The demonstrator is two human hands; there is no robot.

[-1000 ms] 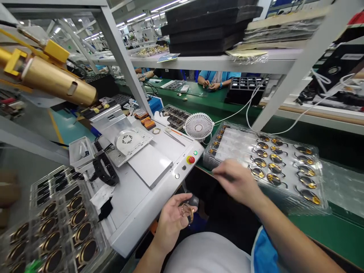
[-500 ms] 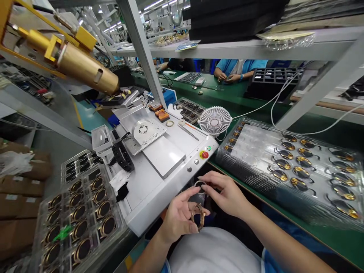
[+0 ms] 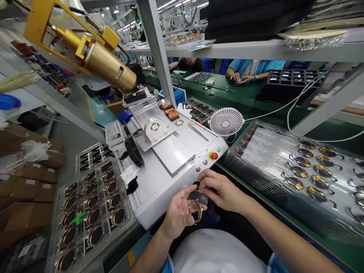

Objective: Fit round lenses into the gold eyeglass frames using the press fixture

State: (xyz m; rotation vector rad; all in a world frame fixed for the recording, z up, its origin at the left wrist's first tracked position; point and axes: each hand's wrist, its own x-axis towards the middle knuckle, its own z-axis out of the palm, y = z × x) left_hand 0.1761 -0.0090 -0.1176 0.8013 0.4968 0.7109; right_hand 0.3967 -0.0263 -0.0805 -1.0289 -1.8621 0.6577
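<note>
Low in the middle, my left hand [image 3: 176,212] holds a gold ring-shaped frame [image 3: 195,211], like a watch case, between thumb and fingers. The frame stands tilted, and I can see through its opening. My right hand [image 3: 220,189] is just above and to the right, its thumb and fingertips pinched on a small dark round piece [image 3: 196,185]. My left index fingertip is close to that piece; whether it touches cannot be made out. A dark grey surface shows behind the hands, too unclear to name.
A white machine bed [image 3: 159,189] with a red stop button [image 3: 214,156] lies ahead. A brass cylinder [image 3: 110,68] overhangs it. Trays of gold-rimmed round parts [image 3: 92,216] stand left; stacked clear trays [image 3: 261,163] and a white fan [image 3: 226,122] stand right. A co-worker's hands [image 3: 237,79] are across the bench.
The view has swung left, so things sit farther right. My right fingers have shifted on the small round piece, which earlier showed a pale rim. My left hand keeps the gold frame.
</note>
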